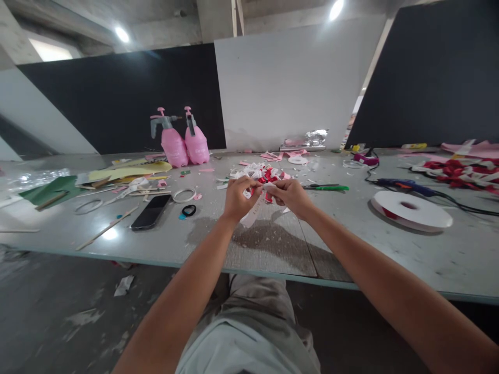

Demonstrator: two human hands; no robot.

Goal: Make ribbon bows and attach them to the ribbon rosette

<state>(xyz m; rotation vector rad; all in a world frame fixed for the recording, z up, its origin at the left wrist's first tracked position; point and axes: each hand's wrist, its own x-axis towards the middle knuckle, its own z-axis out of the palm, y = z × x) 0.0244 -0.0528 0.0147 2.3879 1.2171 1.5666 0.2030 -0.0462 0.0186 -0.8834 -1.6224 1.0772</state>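
My left hand (pixel 240 198) and my right hand (pixel 291 196) are close together above the table, both with fingers pinched. Between their fingertips is a white ribbon piece (pixel 268 186). A pale strip with faint lettering (pixel 251 214) hangs below my left hand; where its upper end goes is hidden by the fingers. Just behind the hands lies a heap of red and white ribbon pieces (pixel 255 170). Green-handled scissors (pixel 331 188) rest on the table to the right of my right hand.
A white ribbon spool (pixel 411 209) and a blue glue gun (pixel 405 186) with its cable lie at right, near piled red-white ribbons (pixel 460 171). At left are a black phone (pixel 152 212), rings, sticks and paper sheets. Two pink spray bottles (pixel 174 147) stand behind.
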